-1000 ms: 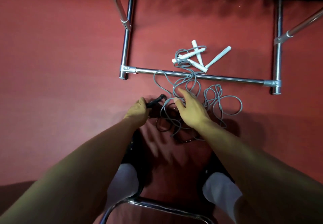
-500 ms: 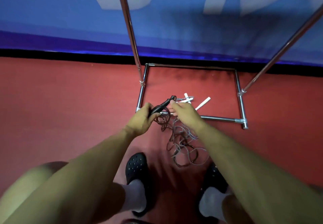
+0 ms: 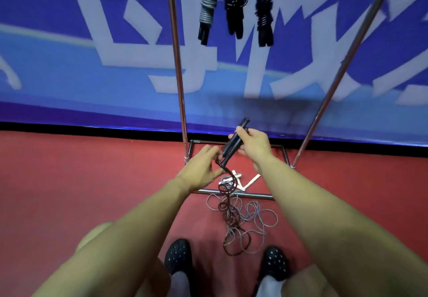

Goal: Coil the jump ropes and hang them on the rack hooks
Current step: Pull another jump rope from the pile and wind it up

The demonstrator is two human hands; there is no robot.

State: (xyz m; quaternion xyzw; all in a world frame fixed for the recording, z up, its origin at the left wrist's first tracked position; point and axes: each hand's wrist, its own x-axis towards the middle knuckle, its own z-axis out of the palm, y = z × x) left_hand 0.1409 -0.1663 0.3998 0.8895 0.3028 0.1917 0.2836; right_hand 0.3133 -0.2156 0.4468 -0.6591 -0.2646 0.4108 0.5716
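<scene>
Since the earlier frames the view has tilted up from the floor to the blue banner, and both hands have risen with the black rope; its handles now sit together in the right hand instead of one in the left.

Left of centre, the left hand [image 3: 201,169] pinches the black cord just below the handles, fingers curled on it. At centre, the right hand [image 3: 252,145] is clamped round the black handles [image 3: 234,142], which lie side by side and tilt toward upper right. The black jump rope [image 3: 228,206] hangs from them to a loose tangle on the red floor [image 3: 69,181] at lower centre, lying over a grey jump rope [image 3: 257,215] whose white handles [image 3: 240,181] rest beside the rack's base bar [image 3: 243,195]. At top centre, three coiled ropes [image 3: 234,7] already hang from the rack [image 3: 177,65].

Judged step: start of coiling the black rope, handles gathered, cord not yet wound. The next move calls for lifting the cord free of the grey rope, then wrapping it in even loops round the handles.

The hooks themselves are cut off at the top edge. Where the black and grey cords cross in the tangle cannot be made out. Motion blur softens the banner lettering.
</scene>
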